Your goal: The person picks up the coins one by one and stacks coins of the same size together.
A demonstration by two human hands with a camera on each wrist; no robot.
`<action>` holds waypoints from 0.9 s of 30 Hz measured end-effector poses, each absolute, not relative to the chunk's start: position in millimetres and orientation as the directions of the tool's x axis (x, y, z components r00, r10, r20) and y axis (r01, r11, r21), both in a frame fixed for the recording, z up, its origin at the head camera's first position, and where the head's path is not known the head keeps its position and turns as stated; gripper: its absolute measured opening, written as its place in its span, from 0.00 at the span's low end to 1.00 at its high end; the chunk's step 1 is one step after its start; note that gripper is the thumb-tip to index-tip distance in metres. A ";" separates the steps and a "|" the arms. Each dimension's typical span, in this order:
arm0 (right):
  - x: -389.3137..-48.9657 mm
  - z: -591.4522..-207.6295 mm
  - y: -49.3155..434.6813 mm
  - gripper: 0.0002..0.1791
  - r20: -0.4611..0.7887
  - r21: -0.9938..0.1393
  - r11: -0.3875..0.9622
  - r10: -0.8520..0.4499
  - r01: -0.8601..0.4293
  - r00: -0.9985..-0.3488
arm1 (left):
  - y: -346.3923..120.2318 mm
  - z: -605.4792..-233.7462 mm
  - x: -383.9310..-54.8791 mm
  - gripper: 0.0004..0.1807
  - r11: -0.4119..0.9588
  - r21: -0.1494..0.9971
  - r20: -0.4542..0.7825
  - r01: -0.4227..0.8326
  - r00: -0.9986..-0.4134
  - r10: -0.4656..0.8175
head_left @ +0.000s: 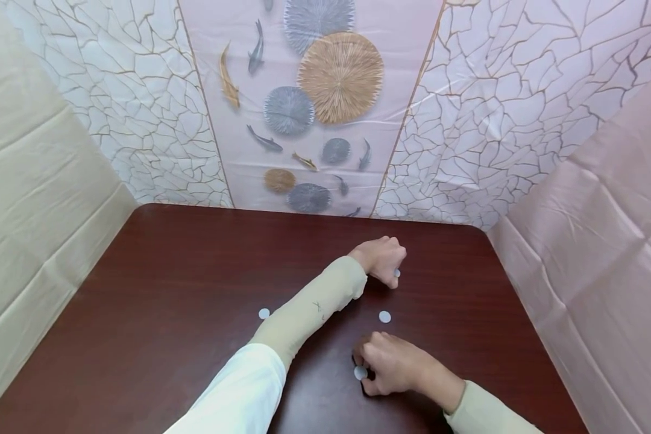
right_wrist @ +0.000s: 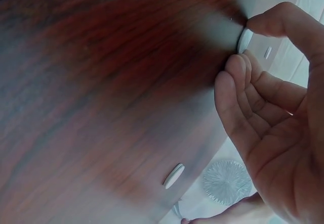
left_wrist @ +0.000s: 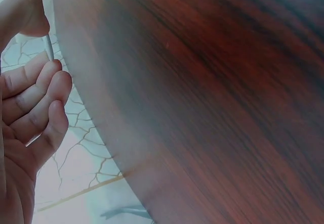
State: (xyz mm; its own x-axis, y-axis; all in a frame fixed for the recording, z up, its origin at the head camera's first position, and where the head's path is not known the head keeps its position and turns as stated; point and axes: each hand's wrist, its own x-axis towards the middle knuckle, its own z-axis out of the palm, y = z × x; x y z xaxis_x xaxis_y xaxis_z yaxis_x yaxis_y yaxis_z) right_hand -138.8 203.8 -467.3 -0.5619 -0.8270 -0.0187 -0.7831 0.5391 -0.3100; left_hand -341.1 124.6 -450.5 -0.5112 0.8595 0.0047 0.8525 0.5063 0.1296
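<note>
Toward the far right of the table, my left hand [head_left: 382, 259] pinches a small white disc [head_left: 397, 273] between thumb and fingertips. The left wrist view shows that disc [left_wrist: 48, 47] edge-on, over the table's edge in that view. Nearer to me, my right hand [head_left: 393, 364] holds another white disc [head_left: 360, 372] by its rim. In the right wrist view this disc [right_wrist: 244, 40] is between thumb and fingers, right at the tabletop. A third disc [head_left: 384, 316] lies flat between the two hands. One more white disc [head_left: 264, 313] lies left of my left forearm, beside the sleeve.
The dark red-brown table [head_left: 195, 259] has rounded far corners. Behind it hangs a patterned cloth [head_left: 314, 138] with fish and round shapes. Pale fabric [head_left: 32, 211] walls in the left side, and pinkish fabric [head_left: 591, 241] the right. My left arm [head_left: 314, 307] reaches across the middle.
</note>
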 end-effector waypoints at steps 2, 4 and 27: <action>-139.9 -468.2 204.8 0.09 -0.026 -0.342 0.539 -0.825 -0.770 -0.565 | 120.1 -449.2 -338.7 0.11 0.503 0.142 0.009 0.853 -0.509 0.861; -141.5 -468.5 205.4 0.09 -0.036 -0.375 0.538 -0.822 -0.755 -0.568 | 114.7 -447.3 -336.2 0.11 0.503 0.163 0.016 0.849 -0.512 0.859; -145.0 -467.9 204.8 0.06 -0.085 -0.402 0.553 -0.816 -0.730 -0.571 | 55.9 -435.7 -300.1 0.10 0.516 0.217 -0.002 0.829 -0.528 0.849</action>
